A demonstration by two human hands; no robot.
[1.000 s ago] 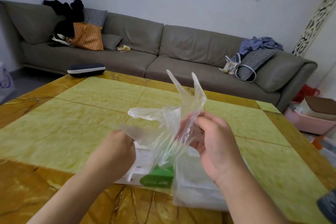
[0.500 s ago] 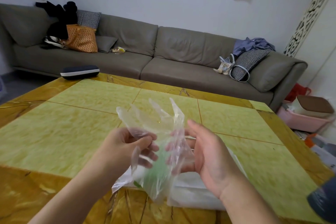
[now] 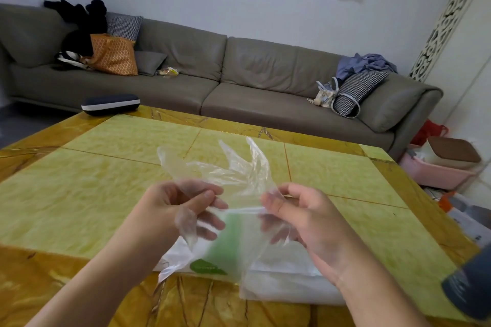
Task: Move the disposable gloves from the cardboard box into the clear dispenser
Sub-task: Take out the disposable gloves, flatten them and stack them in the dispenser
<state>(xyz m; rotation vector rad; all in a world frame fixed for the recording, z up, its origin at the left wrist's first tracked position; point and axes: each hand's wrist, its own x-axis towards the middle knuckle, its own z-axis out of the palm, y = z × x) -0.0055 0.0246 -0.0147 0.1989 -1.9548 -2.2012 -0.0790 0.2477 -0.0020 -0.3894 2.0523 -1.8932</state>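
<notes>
Left hand (image 3: pixel 183 210) and right hand (image 3: pixel 300 218) pinching clear disposable gloves (image 3: pixel 233 175) with curled fingers, green-and-white cardboard box (image 3: pixel 210 265) beneath, near table's (image 3: pixel 79 180) front edge, contents hidden

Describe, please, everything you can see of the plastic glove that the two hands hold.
The glove is thin, clear, crinkled plastic film, slightly cloudy where it folds. Its fingers point up and away from the person, spread loosely. It is held in the air above the table, stretched between both hands: the left hand pinches its left edge, the right hand pinches its right edge. The lower part hangs down in front of the green and white box. It seems to touch nothing else.
</notes>
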